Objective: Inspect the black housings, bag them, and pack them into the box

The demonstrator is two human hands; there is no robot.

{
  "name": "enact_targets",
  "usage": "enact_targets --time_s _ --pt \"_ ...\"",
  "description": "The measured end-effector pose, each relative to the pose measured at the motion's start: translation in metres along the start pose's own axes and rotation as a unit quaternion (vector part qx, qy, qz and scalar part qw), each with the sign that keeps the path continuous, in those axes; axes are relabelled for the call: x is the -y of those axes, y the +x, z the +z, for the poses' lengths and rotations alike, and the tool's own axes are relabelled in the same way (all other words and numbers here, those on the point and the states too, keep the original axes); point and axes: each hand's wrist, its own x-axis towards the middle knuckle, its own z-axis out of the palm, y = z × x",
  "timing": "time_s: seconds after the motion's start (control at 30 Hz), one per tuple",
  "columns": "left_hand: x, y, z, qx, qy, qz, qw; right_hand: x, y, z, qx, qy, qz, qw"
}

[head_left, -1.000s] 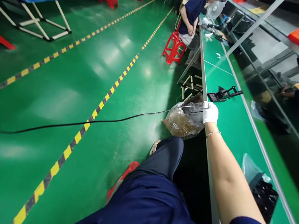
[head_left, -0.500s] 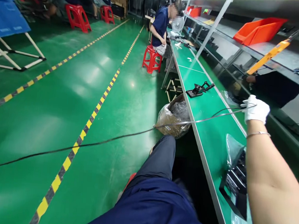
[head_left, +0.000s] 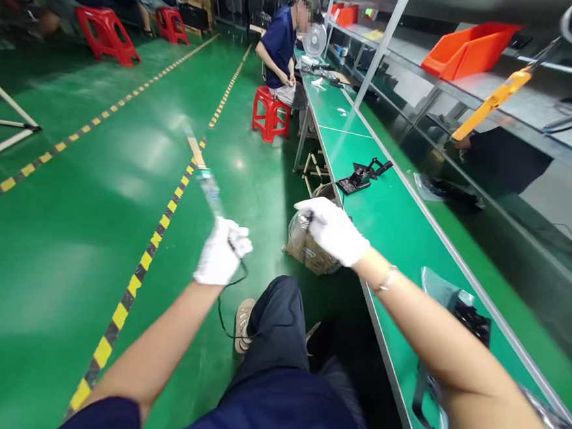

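- Evidently, the left hand (head_left: pixel 222 252), white-gloved, is curled around the lower end of a long, pale strip (head_left: pixel 202 169), which slants up and away over the green floor (head_left: pixel 131 256); motion blur hides its detail.
- A thin black cable (head_left: pixel 219 308) comes from the fingers of that same hand and loops down toward the person's beige shoe (head_left: pixel 243 326).
- The right hand (head_left: pixel 331 231), gloved too, is raised near the left edge of the green surface (head_left: pixel 396 248), its fingers narrow and pointing left. A dark, blurred piece (head_left: pixel 307 232) shows at the fingertips; whether they grip it, I cannot tell.
- Below and behind the right hand, a plastic-wrapped bundle (head_left: pixel 315 256) sits beside the surface.
- Farther along the surface lies a black jointed bracket (head_left: pixel 362 176); near right, partly behind the right forearm, lies a clear bag (head_left: pixel 438 284) with black parts.
- At the far end, a co-worker sits on a red stool (head_left: pixel 272 115).
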Motion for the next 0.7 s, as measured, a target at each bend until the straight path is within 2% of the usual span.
enact_targets --time_s 0.07,0.17,0.23,0.3,0.37,0.43,0.5,0.53,0.57,0.63,0.7 --pt "0.031 0.035 0.015 -0.026 0.003 -0.055 0.998 -0.009 0.02 0.055 -0.046 0.084 0.128 0.987" --pt "0.072 0.088 0.036 -0.021 -0.003 -0.074 0.997 -0.033 0.039 0.122 -0.078 0.122 0.179 0.973" --pt "0.085 0.121 0.039 -0.045 0.005 -0.083 0.996 -0.056 0.043 0.153 -0.095 0.142 0.203 0.964" --pt "0.09 0.15 0.032 -0.063 0.035 -0.058 0.996 -0.081 0.041 0.171 -0.095 0.167 0.208 0.959" --pt "0.092 0.17 0.023 -0.075 0.06 -0.034 0.995 -0.103 0.034 0.18 -0.07 0.198 0.197 0.958" --pt "0.09 0.18 0.017 -0.081 0.072 -0.012 0.994 -0.116 0.022 0.179 -0.039 0.226 0.195 0.954" --pt "0.083 0.179 0.016 -0.077 0.105 0.009 0.991 -0.122 0.011 0.171 -0.053 0.253 0.237 0.937" --pt "0.078 0.175 0.018 -0.071 0.134 0.016 0.988 -0.123 0.007 0.166 -0.098 0.271 0.288 0.913" --pt "0.072 0.17 0.02 -0.063 0.169 0.018 0.983 -0.122 0.005 0.161 -0.139 0.307 0.354 0.873" --pt "0.058 0.157 0.026 -0.043 0.245 0.001 0.969 -0.117 0.007 0.152 -0.175 0.419 0.475 0.754" --pt "0.046 0.14 0.034 -0.017 0.311 -0.036 0.95 -0.106 0.018 0.149 -0.14 0.538 0.528 0.642"
